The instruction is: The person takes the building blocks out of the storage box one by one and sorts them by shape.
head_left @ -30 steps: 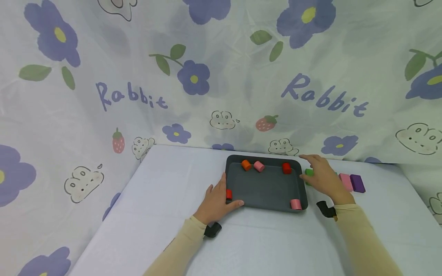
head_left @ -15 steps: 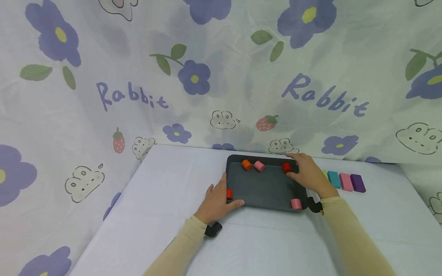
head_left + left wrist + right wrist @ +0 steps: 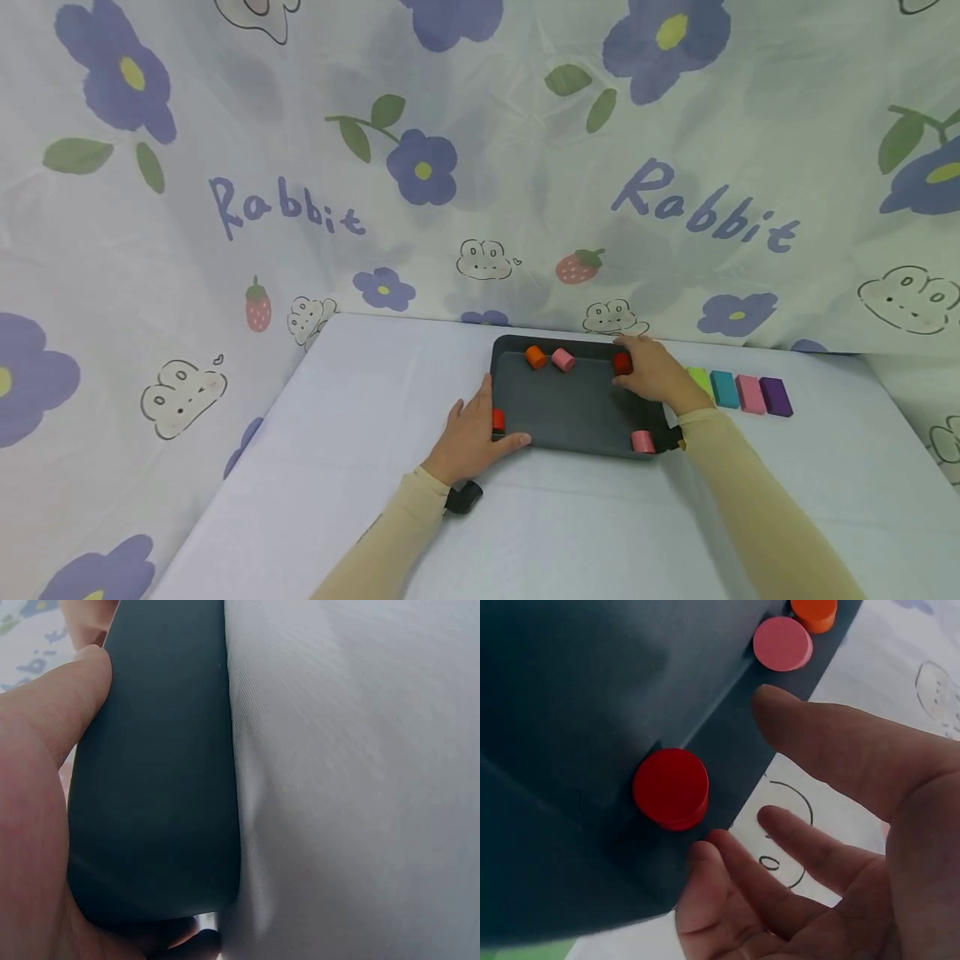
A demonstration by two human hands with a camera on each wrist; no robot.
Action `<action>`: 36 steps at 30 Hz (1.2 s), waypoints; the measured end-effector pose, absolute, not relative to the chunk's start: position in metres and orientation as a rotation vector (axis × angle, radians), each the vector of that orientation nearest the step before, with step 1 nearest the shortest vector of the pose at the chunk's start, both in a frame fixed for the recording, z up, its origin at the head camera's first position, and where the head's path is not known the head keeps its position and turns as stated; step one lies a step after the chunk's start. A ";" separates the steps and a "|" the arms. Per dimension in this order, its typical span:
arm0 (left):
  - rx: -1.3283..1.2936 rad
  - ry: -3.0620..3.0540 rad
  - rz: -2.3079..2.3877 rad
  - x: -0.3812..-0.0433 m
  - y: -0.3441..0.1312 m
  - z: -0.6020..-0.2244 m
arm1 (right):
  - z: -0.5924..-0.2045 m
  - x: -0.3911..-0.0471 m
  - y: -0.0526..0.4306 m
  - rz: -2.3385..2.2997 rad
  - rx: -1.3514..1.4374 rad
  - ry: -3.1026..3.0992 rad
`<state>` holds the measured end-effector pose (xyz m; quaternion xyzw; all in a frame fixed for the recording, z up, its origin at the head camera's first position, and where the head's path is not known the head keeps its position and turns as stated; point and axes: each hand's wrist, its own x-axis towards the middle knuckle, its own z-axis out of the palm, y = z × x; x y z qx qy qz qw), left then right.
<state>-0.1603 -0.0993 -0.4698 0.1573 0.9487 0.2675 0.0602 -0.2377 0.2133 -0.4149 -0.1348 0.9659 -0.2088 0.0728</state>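
Note:
A dark grey tray point(image 3: 570, 417) lies on the white table. Outstretched fingers of my left hand point(image 3: 467, 443) run along its left side at the near corner, and the thumb touches the near rim point(image 3: 90, 664). Over the far right corner, my right hand point(image 3: 654, 375) spreads thumb and fingers beside a red cylinder point(image 3: 671, 787), with a gap between them in the right wrist view. Along the far wall lie an orange cylinder point(image 3: 536, 357) and a pink cylinder point(image 3: 563, 360). Another pink cylinder point(image 3: 642, 442) sits at the near right corner; a red one point(image 3: 498, 420) is partly hidden by my left hand.
Right of the tray stands a row of blocks: yellow-green point(image 3: 701, 382), teal point(image 3: 725, 389), pink point(image 3: 751, 394) and purple point(image 3: 776, 397). A printed cloth point(image 3: 480, 167) hangs behind the table. Black wrist cameras sit beneath both wrists.
My right hand has moved left from the blocks to the red cylinder in the tray's far right corner, uncovering the teal and yellow-green blocks. My left hand has stayed in place.

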 end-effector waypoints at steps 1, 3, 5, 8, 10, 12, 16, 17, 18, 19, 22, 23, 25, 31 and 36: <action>0.477 2.872 0.812 -0.160 -0.099 -0.470 | -0.415 -0.239 0.212 -0.613 -0.393 2.894; 0.479 2.873 0.811 -0.160 -0.100 -0.470 | -0.416 -0.242 0.210 -0.594 -0.369 2.880; 0.484 2.873 0.810 -0.160 -0.100 -0.470 | -0.416 -0.243 0.209 -0.574 -0.351 2.875; 0.488 2.874 0.811 -0.161 -0.100 -0.470 | -0.417 -0.245 0.209 -0.548 -0.336 2.883; 0.490 2.875 0.812 -0.161 -0.100 -0.470 | -0.418 -0.245 0.208 -0.532 -0.337 2.894; 0.490 2.875 0.814 -0.161 -0.100 -0.469 | -0.419 -0.246 0.208 -0.523 -0.338 2.902; 0.490 2.876 0.807 -0.161 -0.100 -0.470 | -0.420 -0.246 0.206 -0.513 -0.340 2.914; 0.488 2.876 0.808 -0.161 -0.100 -0.470 | -0.420 -0.247 0.205 -0.511 -0.340 2.916; 0.487 2.875 0.807 -0.161 -0.100 -0.471 | -0.421 -0.247 0.205 -0.509 -0.341 2.917; 0.487 2.876 0.805 -0.161 -0.100 -0.471 | -0.421 -0.247 0.205 -0.507 -0.342 2.921; 0.487 2.877 0.801 -0.161 -0.100 -0.472 | -0.422 -0.248 0.204 -0.492 -0.351 2.935; 0.487 2.878 0.800 -0.161 -0.100 -0.473 | -0.423 -0.248 0.204 -0.486 -0.356 2.941; 0.486 2.877 0.796 -0.161 -0.100 -0.473 | -0.424 -0.249 0.204 -0.471 -0.360 2.956; 0.486 2.876 0.801 -0.161 -0.100 -0.473 | -0.425 -0.249 0.205 -0.440 -0.329 2.955; 0.485 2.879 0.796 -0.161 -0.100 -0.472 | -0.426 -0.249 0.204 -0.426 -0.276 2.917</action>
